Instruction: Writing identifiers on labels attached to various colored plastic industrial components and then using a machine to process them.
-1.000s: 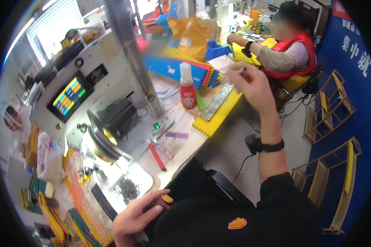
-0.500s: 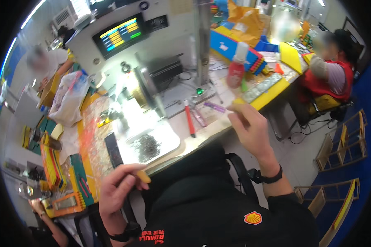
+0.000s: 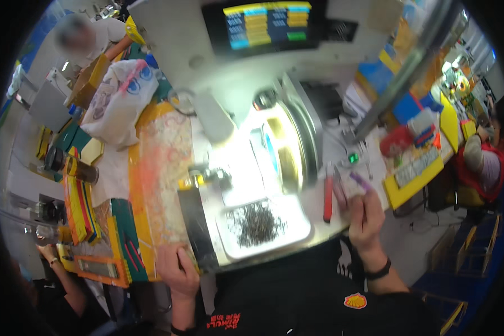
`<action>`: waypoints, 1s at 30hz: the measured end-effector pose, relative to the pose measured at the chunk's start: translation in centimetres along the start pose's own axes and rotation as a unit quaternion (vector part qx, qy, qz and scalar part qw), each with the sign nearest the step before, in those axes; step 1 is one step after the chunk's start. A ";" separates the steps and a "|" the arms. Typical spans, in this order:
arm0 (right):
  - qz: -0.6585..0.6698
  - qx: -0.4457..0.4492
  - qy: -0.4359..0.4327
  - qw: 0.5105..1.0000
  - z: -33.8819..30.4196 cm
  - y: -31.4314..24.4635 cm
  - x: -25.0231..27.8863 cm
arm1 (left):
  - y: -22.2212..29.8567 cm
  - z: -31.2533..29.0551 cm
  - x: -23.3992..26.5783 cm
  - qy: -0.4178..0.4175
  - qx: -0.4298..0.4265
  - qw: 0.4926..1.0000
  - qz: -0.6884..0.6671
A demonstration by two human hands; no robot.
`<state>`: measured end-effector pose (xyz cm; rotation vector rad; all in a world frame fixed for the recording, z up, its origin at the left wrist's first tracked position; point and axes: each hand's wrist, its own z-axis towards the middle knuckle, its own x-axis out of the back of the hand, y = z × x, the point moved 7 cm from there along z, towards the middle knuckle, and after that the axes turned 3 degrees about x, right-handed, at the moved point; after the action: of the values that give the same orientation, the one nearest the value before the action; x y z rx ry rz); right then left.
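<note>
My left hand [image 3: 178, 271] is closed at the front edge of the worktable, beside a dark flat strip [image 3: 201, 229]; what its fingers hold, if anything, is hidden. At the right, my right hand [image 3: 367, 223] has its fingers drawn together, with the tips at the near end of a slim purple tool [image 3: 359, 180]. Whether they grip it cannot be made out. Just left of these fingers lie a pink tool [image 3: 340, 189] and a red pen-like tool [image 3: 327, 199]. Between my hands sits a white tray [image 3: 298, 235] holding a heap of small dark thin pieces [image 3: 257, 225].
Behind the tray stands a brightly lit machine with a round metal wheel [image 3: 288, 145] and a screen [image 3: 266, 25]. A red bottle [image 3: 396, 141] lies tilted-looking at the right. Plastic bag [image 3: 117, 101] and coloured racks [image 3: 81, 207] crowd the left. Other people work on both sides.
My view has swung so that the bench sits further right. My left hand has come to the table edge, its fingers curled. My right hand has closed and reached the purple tool.
</note>
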<state>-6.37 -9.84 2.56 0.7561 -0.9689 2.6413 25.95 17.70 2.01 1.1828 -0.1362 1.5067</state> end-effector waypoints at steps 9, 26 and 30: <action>0.053 -0.069 -0.046 0.995 -1.7 0.2 -0.1 | -0.6 -0.5 0.2 0.003 0.042 0.998 0.039; -0.143 0.009 -0.025 0.989 0.5 -0.7 -1.7 | -3.6 -0.7 1.2 -0.132 0.126 0.965 -0.190; -0.147 -0.009 -0.008 0.989 -0.4 -0.6 -1.4 | -4.0 -0.8 1.7 -0.176 0.214 0.925 -0.260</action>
<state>-5.14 -9.15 1.89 0.8460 -0.8137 2.3731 29.02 20.71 0.83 1.6767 0.2670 0.8628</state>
